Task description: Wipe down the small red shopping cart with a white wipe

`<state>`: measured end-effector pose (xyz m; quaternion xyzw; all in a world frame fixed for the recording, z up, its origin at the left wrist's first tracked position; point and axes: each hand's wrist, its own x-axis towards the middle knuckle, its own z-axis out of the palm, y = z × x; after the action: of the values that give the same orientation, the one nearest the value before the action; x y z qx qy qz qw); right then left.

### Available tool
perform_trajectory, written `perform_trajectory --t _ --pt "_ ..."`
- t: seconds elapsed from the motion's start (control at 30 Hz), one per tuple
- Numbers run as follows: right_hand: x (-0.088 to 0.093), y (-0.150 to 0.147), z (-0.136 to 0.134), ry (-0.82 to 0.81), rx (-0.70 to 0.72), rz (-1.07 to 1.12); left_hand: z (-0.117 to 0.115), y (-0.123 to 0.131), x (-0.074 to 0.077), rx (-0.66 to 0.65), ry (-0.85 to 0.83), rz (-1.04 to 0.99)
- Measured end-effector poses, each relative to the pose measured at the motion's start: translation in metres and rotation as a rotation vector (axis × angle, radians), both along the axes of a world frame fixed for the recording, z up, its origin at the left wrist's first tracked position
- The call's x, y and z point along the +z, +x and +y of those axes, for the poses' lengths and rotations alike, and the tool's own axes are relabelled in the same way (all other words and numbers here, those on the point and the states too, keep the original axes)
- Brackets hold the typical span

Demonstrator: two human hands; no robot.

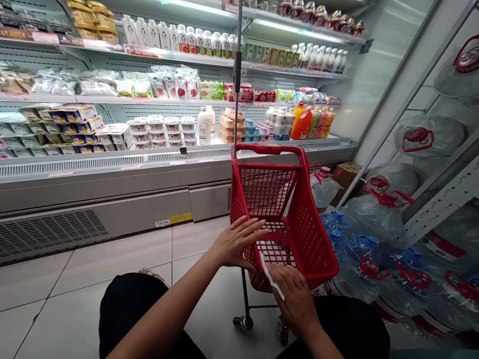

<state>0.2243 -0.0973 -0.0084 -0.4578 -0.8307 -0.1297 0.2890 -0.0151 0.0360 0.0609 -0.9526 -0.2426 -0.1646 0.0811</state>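
A small red plastic shopping cart [306, 221] stands on wheels right in front of me, its basket showing nothing inside. My left hand [238, 242] rests on the near left rim of the basket, fingers stretched out over the edge. My right hand [293, 296] lies flat on the near right rim, pressing a white cloth [267, 273] against it. My knees in black trousers show below, as I crouch or sit low on the tiled floor.
An open refrigerated shelf unit [142, 102] with yoghurt tubs, bottles and packets fills the left and far side. Large water jugs [367, 262] with red caps are stacked on the floor and on a white rack [464, 180] to the right. A metal pole [238, 63] rises behind the cart.
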Motion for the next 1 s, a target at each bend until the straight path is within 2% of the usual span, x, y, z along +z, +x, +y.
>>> perform_trajectory --t 0.07,0.17,0.33,0.43,0.53,0.63,0.73,0.83,0.93,1.0 --pt "0.003 0.016 0.003 -0.01 0.027 -0.019 0.007 0.009 -0.004 -0.005 -0.001 -0.031" --pt "0.006 0.033 0.008 -0.026 0.062 -0.031 0.002 0.019 -0.013 0.046 -0.007 -0.068" --pt "0.005 0.038 0.01 -0.041 0.032 0.006 -0.014 0.023 -0.017 0.148 0.021 -0.081" --pt "0.003 0.022 0.005 -0.008 -0.06 0.057 -0.023 0.021 -0.017 0.186 0.059 -0.105" --pt "0.006 -0.012 0.0 0.027 -0.152 0.088 -0.033 0.022 -0.021 0.218 0.081 -0.134" --pt "0.014 -0.05 -0.002 0.039 -0.178 0.06 -0.044 0.027 -0.028 0.268 0.098 -0.162" --pt "0.019 -0.07 0.0 0.061 -0.186 0.033 -0.052 0.03 -0.031 0.292 0.097 -0.162" --pt "0.02 -0.064 0.0 0.068 -0.164 0.001 -0.049 0.021 -0.023 0.241 0.088 -0.119" --pt "0.019 -0.043 -0.002 0.048 -0.196 0.01 -0.03 -0.004 -0.005 0.163 0.098 -0.019" --pt "0.019 -0.028 -0.003 0.025 -0.218 0.022 -0.013 -0.027 0.009 0.214 0.119 -0.001"
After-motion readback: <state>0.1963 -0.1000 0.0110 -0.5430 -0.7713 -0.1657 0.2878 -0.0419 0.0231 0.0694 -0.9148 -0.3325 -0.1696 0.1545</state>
